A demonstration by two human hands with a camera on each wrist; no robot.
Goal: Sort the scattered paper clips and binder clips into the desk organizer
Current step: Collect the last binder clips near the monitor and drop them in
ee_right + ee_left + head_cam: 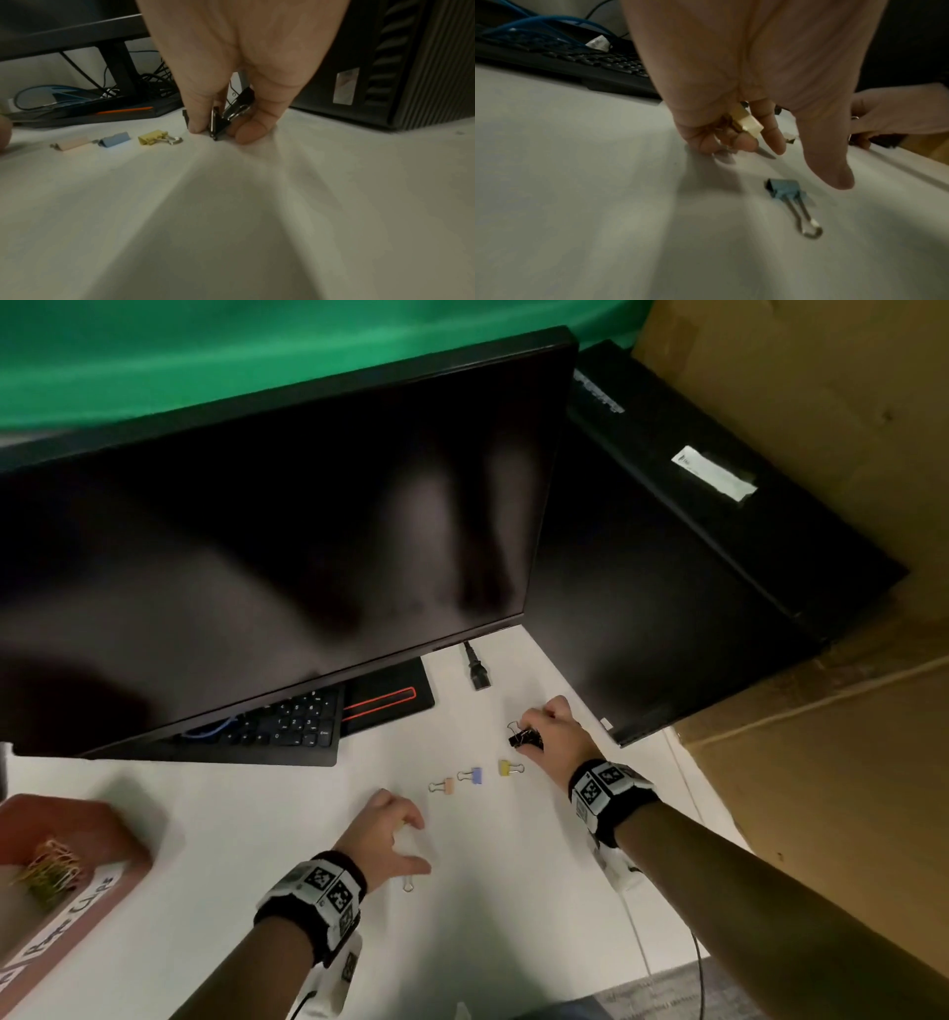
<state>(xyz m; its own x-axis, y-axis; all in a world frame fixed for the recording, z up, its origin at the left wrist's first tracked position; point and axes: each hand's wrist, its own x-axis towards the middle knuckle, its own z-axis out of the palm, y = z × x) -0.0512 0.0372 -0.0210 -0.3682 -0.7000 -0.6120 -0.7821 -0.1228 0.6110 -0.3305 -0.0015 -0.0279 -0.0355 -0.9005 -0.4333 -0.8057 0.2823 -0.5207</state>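
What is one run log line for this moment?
left hand: holds cream clip | right hand: pinches black binder clips | desk: coloured clips remain

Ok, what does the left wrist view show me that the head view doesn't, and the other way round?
Only the left wrist view: a cream binder clip tucked inside the curled fingers of the left hand, and the grey-blue body of a binder clip lying under the thumb.

Only the head view: the desk organizer at the far left with paper clips in it, and the monitor.

Both: the left hand, the right hand, which grips black binder clips, the keyboard and the white desk.
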